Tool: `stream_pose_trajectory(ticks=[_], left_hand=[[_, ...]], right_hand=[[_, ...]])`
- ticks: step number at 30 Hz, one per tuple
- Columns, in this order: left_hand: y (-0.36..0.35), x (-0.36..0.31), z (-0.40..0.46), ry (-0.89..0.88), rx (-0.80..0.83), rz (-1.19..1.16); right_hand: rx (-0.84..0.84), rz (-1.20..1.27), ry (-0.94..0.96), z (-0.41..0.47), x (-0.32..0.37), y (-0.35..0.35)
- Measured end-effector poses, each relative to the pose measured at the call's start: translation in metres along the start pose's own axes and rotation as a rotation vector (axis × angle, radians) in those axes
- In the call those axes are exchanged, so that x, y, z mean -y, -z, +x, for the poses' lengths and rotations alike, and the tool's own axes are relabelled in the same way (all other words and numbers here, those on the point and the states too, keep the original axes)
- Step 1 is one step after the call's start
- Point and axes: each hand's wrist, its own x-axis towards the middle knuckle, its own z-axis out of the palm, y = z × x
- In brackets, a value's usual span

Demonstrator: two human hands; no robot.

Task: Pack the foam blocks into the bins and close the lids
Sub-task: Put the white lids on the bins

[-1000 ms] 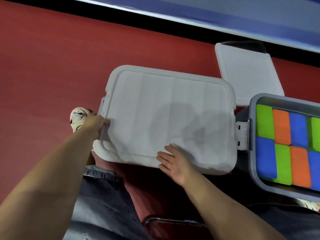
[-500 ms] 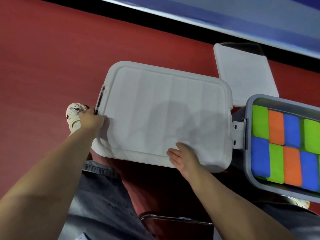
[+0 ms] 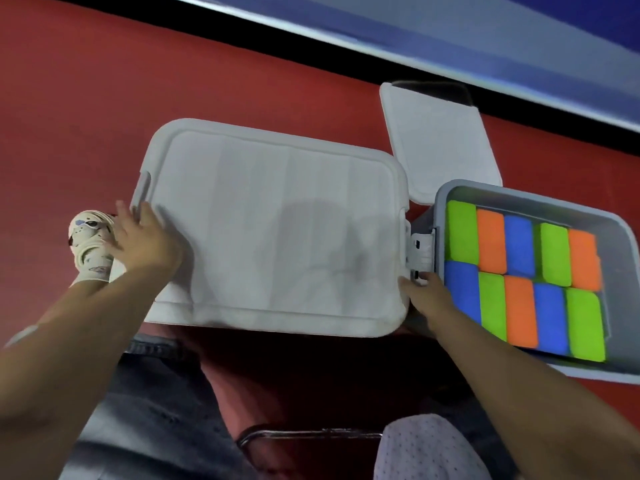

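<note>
A bin covered by a large white lid (image 3: 277, 230) stands in the middle of the red floor. My left hand (image 3: 145, 237) lies flat with fingers spread on the lid's left edge, near its left latch (image 3: 142, 185). At the lid's right edge my right hand (image 3: 424, 292) touches the right latch (image 3: 420, 252); its fingers are partly hidden between the two bins. To the right stands an open grey bin (image 3: 519, 197) packed with several green, orange and blue foam blocks (image 3: 519, 282). A second white lid (image 3: 440, 143) lies loose on the floor behind it.
My foot in a pale sandal (image 3: 90, 249) rests left of the covered bin. My jeans-clad legs and a metal chair frame (image 3: 311, 434) fill the bottom. A dark strip and blue wall (image 3: 450, 32) run along the far side.
My right hand slid from the lid's front edge to the right latch. My left hand opened and moved from gripping the left side onto the lid's top. The view tilted.
</note>
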Motion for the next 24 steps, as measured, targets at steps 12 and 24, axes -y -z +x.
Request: stream_pose_trajectory(ticks=[12, 24], left_hand=[[-0.040, -0.164, -0.104, -0.757, 0.381, -0.058], [-0.051, -0.179, -0.094, -0.755, 0.425, 0.175]], right_hand=[[0.358, 0.778, -0.292, 0.019, -0.011, -0.017], [0.452, 0.794, -0.127, 0.018, 0.006, -0.037]])
